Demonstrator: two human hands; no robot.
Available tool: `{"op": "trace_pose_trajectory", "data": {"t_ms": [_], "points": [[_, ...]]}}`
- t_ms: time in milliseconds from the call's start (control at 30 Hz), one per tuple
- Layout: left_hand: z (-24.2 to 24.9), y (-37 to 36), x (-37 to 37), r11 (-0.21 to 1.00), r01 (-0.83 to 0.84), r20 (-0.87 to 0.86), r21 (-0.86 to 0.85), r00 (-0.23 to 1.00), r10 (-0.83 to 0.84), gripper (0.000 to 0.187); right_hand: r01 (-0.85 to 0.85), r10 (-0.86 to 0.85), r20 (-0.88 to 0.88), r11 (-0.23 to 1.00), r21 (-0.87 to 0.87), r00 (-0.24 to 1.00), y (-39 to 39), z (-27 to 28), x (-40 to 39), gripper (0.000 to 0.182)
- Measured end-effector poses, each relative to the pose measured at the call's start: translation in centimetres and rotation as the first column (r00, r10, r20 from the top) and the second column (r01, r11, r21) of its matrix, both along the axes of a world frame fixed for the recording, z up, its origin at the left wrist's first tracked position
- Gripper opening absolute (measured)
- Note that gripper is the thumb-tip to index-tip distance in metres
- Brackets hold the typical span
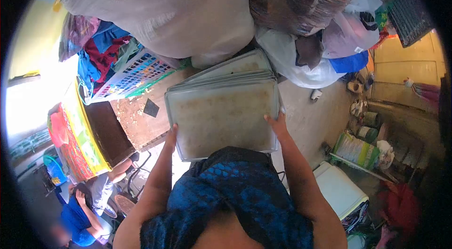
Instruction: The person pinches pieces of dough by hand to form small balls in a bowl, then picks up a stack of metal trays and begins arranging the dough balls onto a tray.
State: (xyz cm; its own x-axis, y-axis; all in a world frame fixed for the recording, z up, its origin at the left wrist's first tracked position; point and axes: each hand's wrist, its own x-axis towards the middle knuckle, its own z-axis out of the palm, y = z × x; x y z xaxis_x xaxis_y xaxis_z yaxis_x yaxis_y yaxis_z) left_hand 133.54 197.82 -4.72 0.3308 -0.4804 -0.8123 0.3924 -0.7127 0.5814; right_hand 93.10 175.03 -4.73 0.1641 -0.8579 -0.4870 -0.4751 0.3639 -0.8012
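Observation:
In front of my body is a stack of flat rectangular trays [221, 115] with pale rims and brownish stains on the top one. A lower tray [240, 65] in the stack is skewed and sticks out at the far side. My left hand [173, 137] grips the left edge, the thumb showing at the rim and the other fingers hidden. On the right edge, my right hand [278, 125] has its thumb over the rim and its fingers along the side. The near edge of the stack meets my dark blue patterned top.
Large full sacks [160, 9] and plastic bags [301, 60] crowd the far side. A basket of clothes [132, 77] stands at left, near an open box [106, 129]. A seated person [80, 216] is at lower left. A white-topped container [339, 190] stands at right.

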Motion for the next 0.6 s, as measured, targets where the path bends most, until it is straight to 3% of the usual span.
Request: {"op": "trace_pose_trajectory", "data": {"t_ms": [33, 100, 133, 200, 233, 300, 333, 400, 600], "points": [[0.4, -0.3, 0.2, 1.000, -0.001, -0.077, -0.020, 0.997, 0.000, 0.086, 0.009, -0.009, -0.001, 1.000, 0.002, 1.000, 0.4, 0.2, 0.0, 0.079], [-0.1, -0.6, 0.3, 0.998, -0.044, -0.138, -0.048, 0.990, 0.037, 0.086, -0.014, -0.014, -0.308, 0.996, -0.086, 0.951, 1.0, 0.6, 0.3, 0.092], [-0.5, -0.8, 0.5, 0.993, -0.096, -0.200, -0.073, 0.977, 0.080, 0.086, -0.007, -0.020, -0.305, 0.996, -0.087, 0.952, 1.0, 0.8, 0.6, 0.092], [-1.2, -1.2, 1.3, 0.992, -0.098, -0.246, -0.079, 0.966, 0.076, 0.086, 0.226, -0.196, -0.333, 0.973, 0.053, 0.922, 1.1, 0.9, 0.6, 0.109], [-1.6, -1.4, 1.5, 0.991, -0.108, -0.293, -0.084, 0.953, 0.079, 0.086, 0.231, -0.201, -0.335, 0.972, 0.051, 0.921, 1.2, 0.9, 0.5, 0.109], [-1.2, -1.7, 1.3, 0.990, -0.109, -0.300, -0.086, 0.951, 0.079, 0.085, 0.297, -0.286, -0.154, 0.953, 0.056, 0.946, 1.3, 0.4, 0.4, 0.126], [-1.0, -1.7, 1.1, 0.990, -0.112, -0.306, -0.086, 0.949, 0.081, 0.084, 0.297, -0.285, -0.154, 0.953, 0.056, 0.946, 1.3, -0.6, 0.0, 0.126], [-1.0, -1.8, 0.9, 0.992, -0.110, -0.273, -0.062, 0.958, 0.089, 0.084, 0.272, -0.279, 0.009, 0.941, 0.201, 0.960, 1.0, -1.5, -0.7, 0.134], [0.6, -0.7, -2.7, 0.985, -0.159, -0.115, -0.059, 0.982, 0.152, 0.081, 0.226, -0.247, 0.011, 0.901, 0.371, 0.969, 0.4, 0.3, -1.7, 0.130]]}}
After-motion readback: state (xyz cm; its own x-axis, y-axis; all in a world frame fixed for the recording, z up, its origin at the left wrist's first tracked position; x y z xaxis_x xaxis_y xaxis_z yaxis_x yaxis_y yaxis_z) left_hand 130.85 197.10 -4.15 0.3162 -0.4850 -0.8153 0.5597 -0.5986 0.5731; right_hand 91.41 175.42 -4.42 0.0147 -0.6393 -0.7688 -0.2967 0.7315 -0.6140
